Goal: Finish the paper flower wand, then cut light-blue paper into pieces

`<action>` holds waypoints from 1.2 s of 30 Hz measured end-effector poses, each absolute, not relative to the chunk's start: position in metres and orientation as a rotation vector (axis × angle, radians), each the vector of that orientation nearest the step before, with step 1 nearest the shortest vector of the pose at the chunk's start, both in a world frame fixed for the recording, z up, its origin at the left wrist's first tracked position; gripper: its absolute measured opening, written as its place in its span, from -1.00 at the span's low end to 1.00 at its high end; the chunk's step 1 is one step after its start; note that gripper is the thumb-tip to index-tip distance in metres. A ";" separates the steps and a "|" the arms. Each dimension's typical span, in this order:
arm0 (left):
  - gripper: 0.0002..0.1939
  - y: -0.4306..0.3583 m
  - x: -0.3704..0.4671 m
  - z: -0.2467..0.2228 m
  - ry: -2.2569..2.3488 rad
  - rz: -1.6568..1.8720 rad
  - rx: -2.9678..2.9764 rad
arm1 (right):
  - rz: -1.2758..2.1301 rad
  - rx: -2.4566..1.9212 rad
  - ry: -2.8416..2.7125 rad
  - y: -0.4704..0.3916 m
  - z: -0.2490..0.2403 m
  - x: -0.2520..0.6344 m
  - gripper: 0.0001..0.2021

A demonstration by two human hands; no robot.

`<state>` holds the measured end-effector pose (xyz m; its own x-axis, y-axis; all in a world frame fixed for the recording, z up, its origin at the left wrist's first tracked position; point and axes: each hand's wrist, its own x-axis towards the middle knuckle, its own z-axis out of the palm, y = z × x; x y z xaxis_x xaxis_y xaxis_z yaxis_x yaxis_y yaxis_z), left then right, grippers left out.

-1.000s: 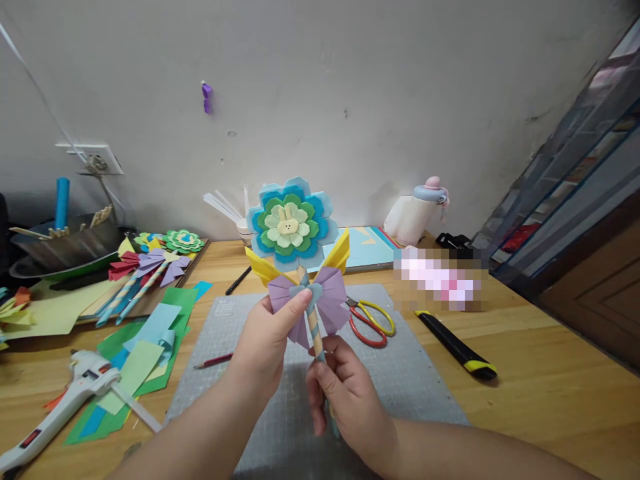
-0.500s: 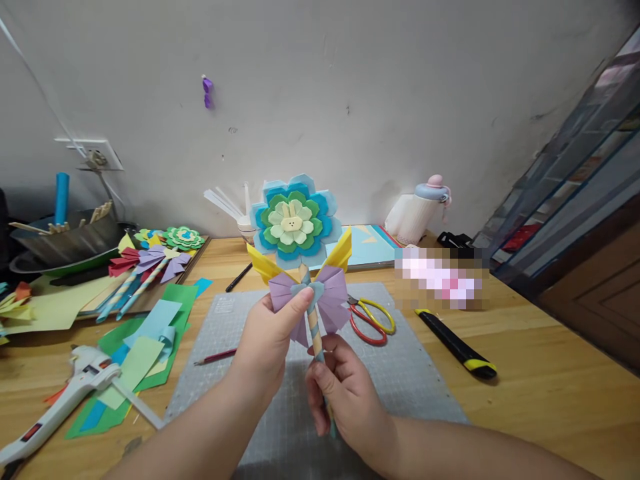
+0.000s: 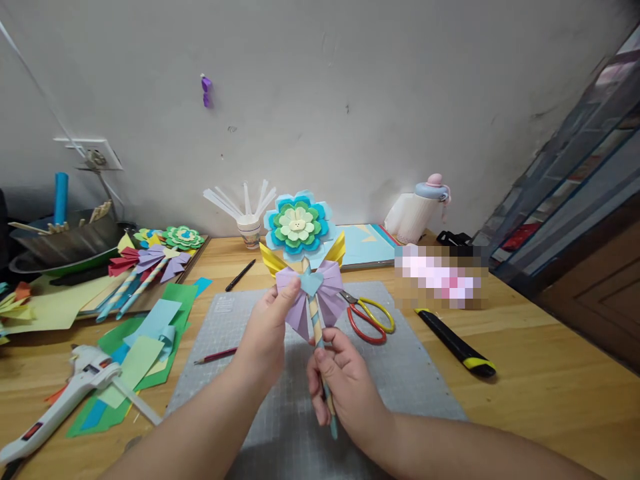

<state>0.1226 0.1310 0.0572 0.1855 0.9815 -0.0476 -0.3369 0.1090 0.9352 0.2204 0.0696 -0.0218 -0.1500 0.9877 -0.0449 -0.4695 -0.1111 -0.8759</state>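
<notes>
A paper flower wand (image 3: 313,313) stands upright over the grey cutting mat (image 3: 400,373). Its layered flower head (image 3: 299,225) is blue, green and pale green with a small face in the middle. Below that come yellow wings, a pleated purple bow (image 3: 330,293) and a light blue heart (image 3: 312,283). My left hand (image 3: 270,323) pinches the bow's left side, thumb at the heart's edge. My right hand (image 3: 345,383) wraps its fingers round the striped stick lower down. Red-and-yellow scissors (image 3: 370,318) lie behind the right hand, and a pencil (image 3: 216,356) lies left of the left hand.
A white glue gun (image 3: 75,393) and coloured paper scraps (image 3: 140,360) lie at the left, with more paper wands (image 3: 145,273) behind. A black-and-yellow box cutter (image 3: 455,343) lies right. Further back stand a paper cup of white sticks (image 3: 249,230) and a bottle (image 3: 417,210).
The wand has tipped back, its flower head now lower and further off. My left thumb has slid from the heart's middle to its left edge, baring the heart.
</notes>
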 end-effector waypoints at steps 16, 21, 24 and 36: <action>-0.55 0.138 0.122 0.041 0.967 1.172 0.948 | 1.629 -0.869 -0.904 0.073 -0.032 0.217 -0.53; -0.56 0.137 0.122 0.043 0.974 1.177 0.937 | 1.630 -0.874 -0.906 0.073 -0.031 0.217 -0.51; -0.59 0.136 0.122 0.045 0.984 1.156 0.938 | 1.636 -0.870 -0.899 0.072 -0.030 0.216 -0.51; -0.56 0.136 0.122 0.045 0.978 1.147 0.930 | 1.627 -0.867 -0.910 0.073 -0.032 0.217 -0.55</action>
<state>0.1217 0.1364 0.0452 0.1316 0.9822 -0.1337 -0.2871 0.1669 0.9432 0.2174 0.0731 -0.0321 -0.2055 0.9738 -0.0979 -0.4261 -0.1790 -0.8868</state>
